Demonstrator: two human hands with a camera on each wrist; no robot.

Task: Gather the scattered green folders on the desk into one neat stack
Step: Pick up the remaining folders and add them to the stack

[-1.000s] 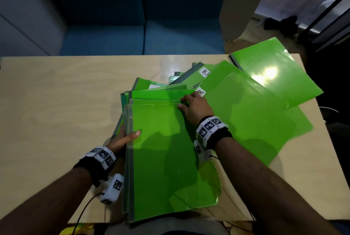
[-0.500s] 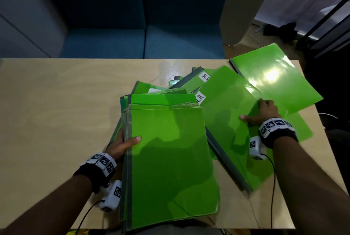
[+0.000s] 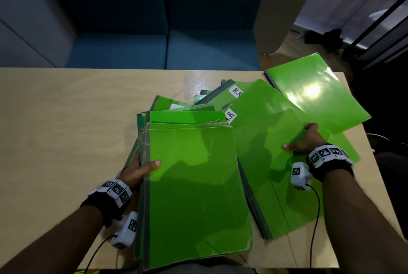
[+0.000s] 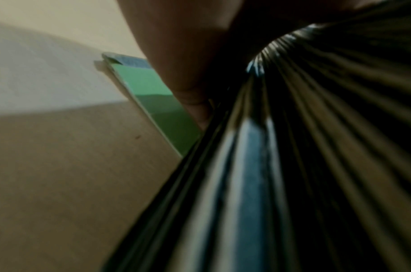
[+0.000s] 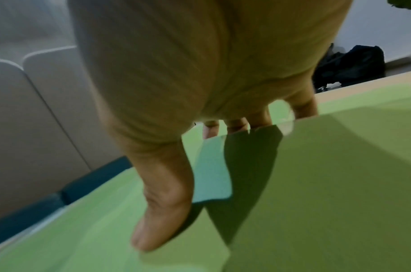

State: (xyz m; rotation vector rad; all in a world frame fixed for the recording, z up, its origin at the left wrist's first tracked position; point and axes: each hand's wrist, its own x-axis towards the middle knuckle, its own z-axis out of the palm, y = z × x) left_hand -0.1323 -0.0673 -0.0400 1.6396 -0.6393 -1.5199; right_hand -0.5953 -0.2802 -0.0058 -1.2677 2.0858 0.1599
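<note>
A thick stack of green folders lies on the wooden desk in front of me, its near end over the front edge. My left hand grips the stack's left spine side, thumb on top; the left wrist view shows the fingers against the dark spines. A loose green folder lies tilted to the right of the stack. My right hand pinches its right edge, thumb on the cover and fingers tucked under. Another green folder sits at the far right corner.
More green folders with white "H.R" labels fan out behind the stack. The corner folder overhangs the desk's right edge. A blue sofa stands beyond the desk, with a dark bag on the floor at the right. The desk's left half is bare wood.
My right hand has left the top of the stack and moved right onto the loose tilted folder, then taken hold of its edge. The left hand has kept its hold on the stack.
</note>
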